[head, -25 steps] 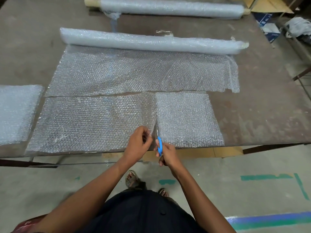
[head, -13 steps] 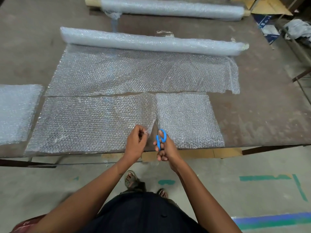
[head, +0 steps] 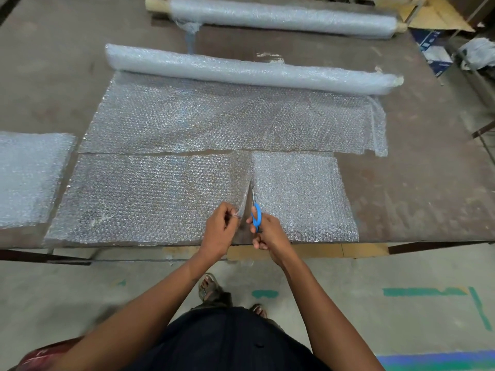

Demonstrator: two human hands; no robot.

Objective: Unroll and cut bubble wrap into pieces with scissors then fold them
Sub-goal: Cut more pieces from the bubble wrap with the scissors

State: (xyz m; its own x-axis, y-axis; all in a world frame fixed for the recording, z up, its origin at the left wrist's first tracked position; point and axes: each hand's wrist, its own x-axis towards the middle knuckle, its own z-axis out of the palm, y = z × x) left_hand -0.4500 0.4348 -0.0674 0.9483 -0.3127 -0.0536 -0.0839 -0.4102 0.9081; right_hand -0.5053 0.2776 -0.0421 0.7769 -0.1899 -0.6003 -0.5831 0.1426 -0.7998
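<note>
Brown and scuffed, the bench [head: 417, 183] is seen from above, its near edge running across the middle of the view with a concrete floor [head: 375, 285] marked by green tape below it. A partly unrolled bubble wrap roll [head: 249, 69] is laid across the bench, and its loose sheet [head: 227, 121] is spread flat toward the person. Nearer the edge, a cut strip [head: 150, 196] lies parallel to that sheet, separated from it by a thin gap. The strip is being divided: a slit runs up from its near edge, with a smaller right-hand piece [head: 302, 194] beside it. Blue-handled scissors [head: 255, 210] are gripped in the right hand [head: 267, 231], fingers curled through the handles and the blades pointed away into the slit. The edge of the strip just left of the slit is pinched and lifted slightly by the left hand [head: 221, 231]. A stack of folded pieces [head: 29, 178] rests at the far left of the bench. A second roll [head: 281, 18] on a cardboard core lies along the far side, and flattened cardboard [head: 439, 17] is seen beyond the right corner.
</note>
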